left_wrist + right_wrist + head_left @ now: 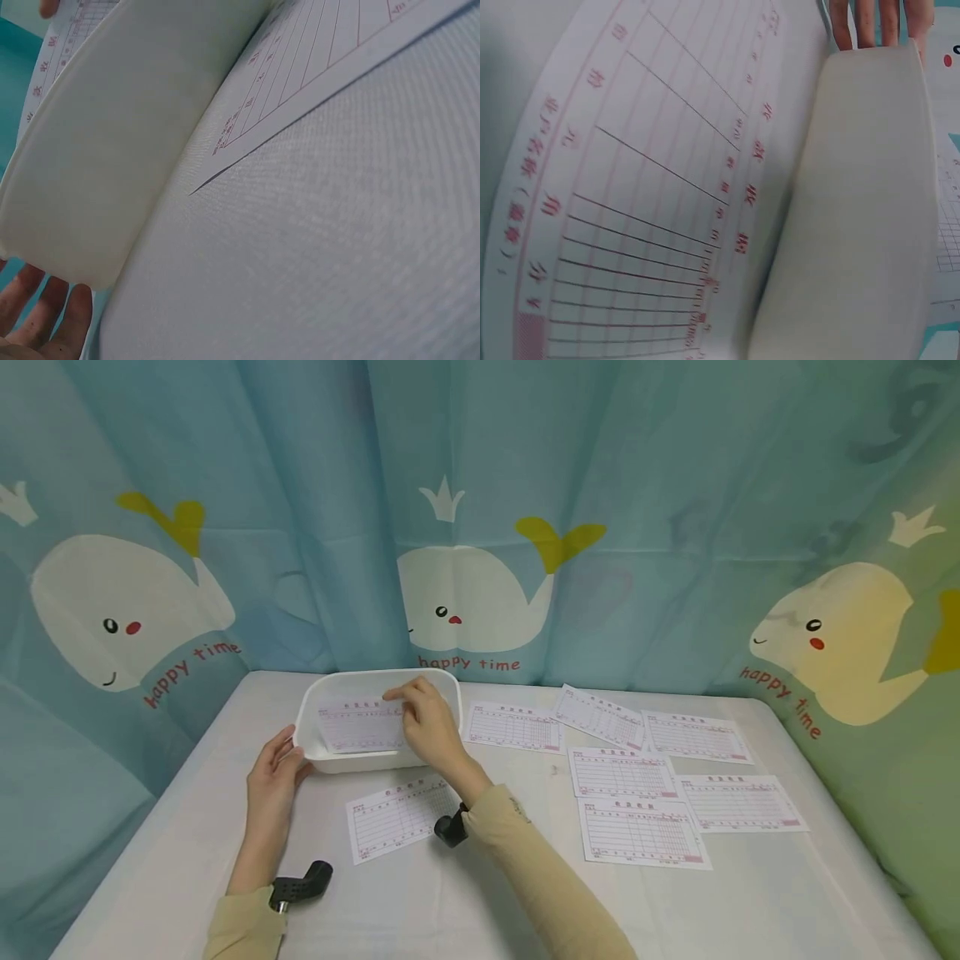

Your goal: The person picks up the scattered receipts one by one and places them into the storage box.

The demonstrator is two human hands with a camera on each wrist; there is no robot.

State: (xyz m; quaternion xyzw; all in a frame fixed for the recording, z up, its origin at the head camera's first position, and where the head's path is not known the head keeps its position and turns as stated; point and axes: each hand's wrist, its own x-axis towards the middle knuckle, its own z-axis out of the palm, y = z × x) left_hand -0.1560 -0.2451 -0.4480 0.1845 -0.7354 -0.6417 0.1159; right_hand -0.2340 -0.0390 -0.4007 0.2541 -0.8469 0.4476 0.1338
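A white plastic basin stands at the back of the table, left of centre. My left hand grips its left end, with several fingers against the outer wall in the left wrist view. Over the basin, my right hand pinches the upper right part of a printed receipt slip, which leans inside with its red heading upward. In the right wrist view the basin wall hides the right hand. Another receipt slip lies on the table in front of the basin, partly beneath the right wrist.
Several more receipt slips lie spread to the basin's right, some overlapping. The nearest one is beside its right end. A white cloth covers the table. Behind hangs a blue-green curtain with whales.
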